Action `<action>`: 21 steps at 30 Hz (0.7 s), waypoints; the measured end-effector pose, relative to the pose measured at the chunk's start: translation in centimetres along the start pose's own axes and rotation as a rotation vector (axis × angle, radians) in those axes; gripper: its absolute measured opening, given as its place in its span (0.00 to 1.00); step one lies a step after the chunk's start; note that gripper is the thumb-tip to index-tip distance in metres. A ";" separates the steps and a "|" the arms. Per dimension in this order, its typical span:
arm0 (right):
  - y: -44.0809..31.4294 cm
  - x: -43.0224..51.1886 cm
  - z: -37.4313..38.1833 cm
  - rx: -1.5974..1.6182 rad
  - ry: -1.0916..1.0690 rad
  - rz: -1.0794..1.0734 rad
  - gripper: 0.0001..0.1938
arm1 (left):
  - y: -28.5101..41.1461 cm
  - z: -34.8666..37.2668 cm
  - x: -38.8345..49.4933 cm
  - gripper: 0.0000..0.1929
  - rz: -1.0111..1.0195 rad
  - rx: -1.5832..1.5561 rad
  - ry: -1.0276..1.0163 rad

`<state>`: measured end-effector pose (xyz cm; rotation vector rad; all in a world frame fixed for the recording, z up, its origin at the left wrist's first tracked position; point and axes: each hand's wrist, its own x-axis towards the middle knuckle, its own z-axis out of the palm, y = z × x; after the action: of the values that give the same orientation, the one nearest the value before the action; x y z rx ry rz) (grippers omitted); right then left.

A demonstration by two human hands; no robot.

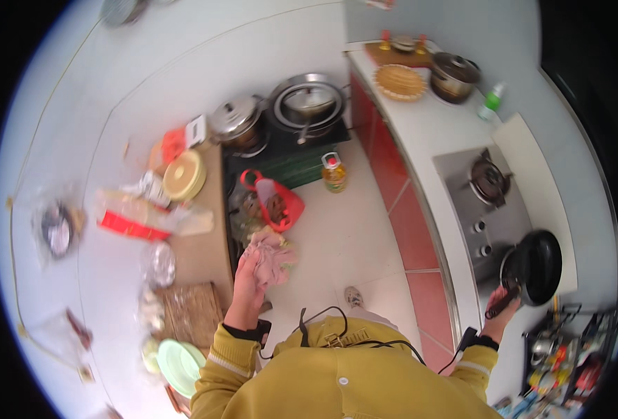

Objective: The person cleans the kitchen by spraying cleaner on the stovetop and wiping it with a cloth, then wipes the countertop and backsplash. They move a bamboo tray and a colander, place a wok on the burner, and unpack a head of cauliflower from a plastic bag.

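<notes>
My left hand [247, 277] is closed around a crumpled pink cloth [271, 257], held above the floor in front of me. On the right, my right hand [501, 308] grips the dark handle of a black frying pan [540, 267]. The pan is tilted, its inside partly in view, at the near end of the gas stove [458, 194]. Whether the pan rests on the stove or is lifted, I cannot tell. Farther along the stove is a burner [489, 180] with nothing on it.
A wooden cutting board [191, 314] and a pale green basin [179, 366] stand at left. An oil bottle [334, 173] and a red bag [293, 209] are low ahead. A lidded pot [453, 78] and woven basket [399, 83] sit on the right counter, a condiment rack [571, 356] nearby.
</notes>
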<state>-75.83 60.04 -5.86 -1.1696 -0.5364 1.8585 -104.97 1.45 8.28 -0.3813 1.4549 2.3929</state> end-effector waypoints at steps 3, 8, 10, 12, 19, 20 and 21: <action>2.5 -0.2 -3.0 0.253 0.090 0.040 0.30 | -0.5 -4.7 -2.2 0.23 -0.010 -0.035 0.063; 9.9 -3.0 -3.3 -0.407 -0.269 0.544 0.17 | -1.8 -11.9 -5.4 0.23 0.025 -0.104 0.248; 13.8 -6.6 2.1 -0.551 -0.407 0.632 0.10 | -2.1 -13.9 -6.5 0.24 0.015 -0.126 0.332; 16.7 -12.0 9.1 -0.663 -0.478 0.636 0.07 | -1.5 -15.2 -8.1 0.25 -0.029 -0.144 0.396; 27.7 -35.6 24.2 -1.249 -1.474 0.723 0.24 | 1.9 -15.8 -13.2 0.25 0.075 -0.341 -0.196; 29.5 -38.7 24.3 -1.284 -1.599 0.737 0.27 | 1.8 -16.2 -13.9 0.25 0.095 -0.287 -0.137; 31.2 -41.6 24.0 -1.292 -1.619 0.894 0.29 | 1.6 -16.8 -14.3 0.25 0.126 -0.277 -0.121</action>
<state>-102.17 10.22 4.34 -0.0739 -2.7181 3.0798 -91.49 -16.06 7.48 -0.2081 1.1292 2.6758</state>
